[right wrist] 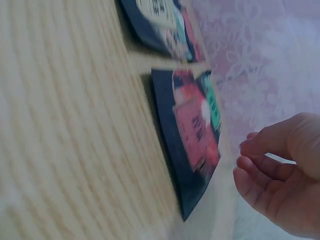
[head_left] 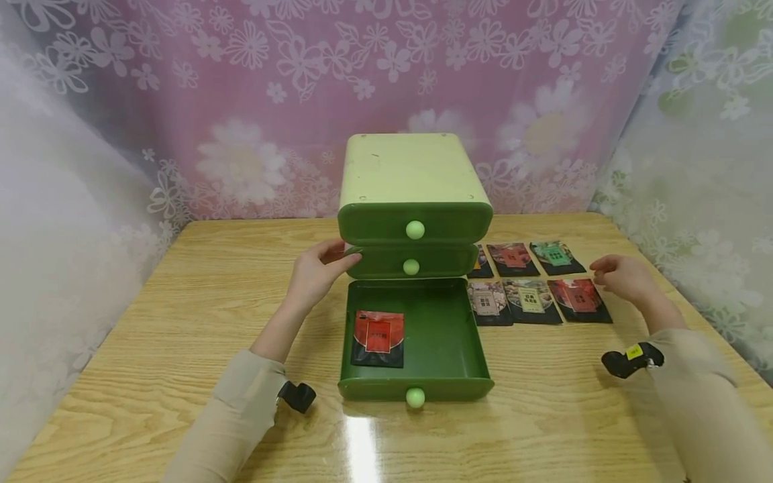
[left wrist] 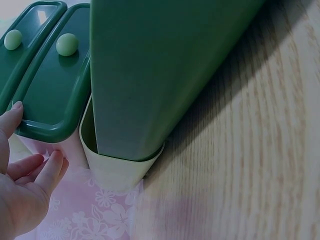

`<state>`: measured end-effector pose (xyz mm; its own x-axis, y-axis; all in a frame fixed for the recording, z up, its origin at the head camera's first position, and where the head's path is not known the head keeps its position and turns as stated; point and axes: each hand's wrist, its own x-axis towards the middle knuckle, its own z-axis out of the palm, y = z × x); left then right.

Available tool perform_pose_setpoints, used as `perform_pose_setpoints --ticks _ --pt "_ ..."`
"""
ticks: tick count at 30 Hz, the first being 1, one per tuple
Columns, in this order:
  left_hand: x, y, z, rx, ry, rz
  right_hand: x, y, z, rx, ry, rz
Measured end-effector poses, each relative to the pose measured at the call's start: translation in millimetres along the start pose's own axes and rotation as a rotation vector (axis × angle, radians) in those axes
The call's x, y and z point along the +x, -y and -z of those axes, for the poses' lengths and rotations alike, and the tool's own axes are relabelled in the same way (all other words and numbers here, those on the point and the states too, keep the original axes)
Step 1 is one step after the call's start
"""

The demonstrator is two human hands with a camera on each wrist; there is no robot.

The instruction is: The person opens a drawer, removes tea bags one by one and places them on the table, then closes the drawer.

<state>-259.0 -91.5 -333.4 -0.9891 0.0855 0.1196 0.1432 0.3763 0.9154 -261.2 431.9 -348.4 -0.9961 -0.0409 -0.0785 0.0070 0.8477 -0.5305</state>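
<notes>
A small cream cabinet (head_left: 410, 168) with green drawers stands on the table. Its bottom drawer (head_left: 447, 335) is pulled out, and a red and black pouch (head_left: 378, 339) lies flat in its left half. My left hand (head_left: 317, 272) is at the cabinet's left side; its thumb touches the edge of the middle drawer (left wrist: 55, 85), fingers loosely extended along the side. My right hand (head_left: 628, 278) hovers beside a red pouch (head_left: 581, 300) at the right end of the front row. Its fingers are loosely bent with nothing between them, apart from the pouch in the right wrist view.
Several more pouches lie in two rows right of the cabinet, among them a green one (head_left: 557, 257) and a yellow-labelled one (head_left: 531, 300). The top drawer (head_left: 386, 225) is closed. A pink floral curtain (head_left: 290, 100) hangs behind the wooden table (head_left: 211, 322).
</notes>
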Motion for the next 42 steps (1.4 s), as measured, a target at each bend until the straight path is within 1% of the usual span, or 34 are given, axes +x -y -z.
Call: perform_pose_setpoints --ticks 3,8,13,21,26,29,33,37,42 --pt "0.6 0.4 0.5 0.004 0.001 -0.003 -3.1 12 2 -0.038 -0.004 0.025" --pt "1.8 1.7 0.8 0.002 -0.006 -0.011 -10.5 41 5 -0.105 0.000 0.084" --pt "1.4 4.1 1.8 -0.005 -0.009 -0.011 -20.1 78 5 -0.156 0.050 0.165" --pt "2.1 3.7 1.9 0.001 0.000 0.010 -32.9 142 -5 -0.203 0.114 0.314" --pt "4.2 1.9 0.3 -0.006 0.001 0.002 -37.2 174 -12 -0.203 0.205 0.421" --pt "4.2 2.0 0.1 -0.013 -0.002 0.000 -36.7 191 -18 -0.184 0.286 0.520" --pt "3.2 2.5 0.7 -0.013 0.005 0.004 -32.8 214 -34 -0.197 0.412 0.634" --pt "2.4 2.5 0.9 -0.015 0.007 0.004 -29.0 237 -57 -0.261 0.522 0.694" --pt "2.5 3.0 1.3 -0.027 0.008 -0.001 -25.0 266 -81 -0.394 0.620 0.742"
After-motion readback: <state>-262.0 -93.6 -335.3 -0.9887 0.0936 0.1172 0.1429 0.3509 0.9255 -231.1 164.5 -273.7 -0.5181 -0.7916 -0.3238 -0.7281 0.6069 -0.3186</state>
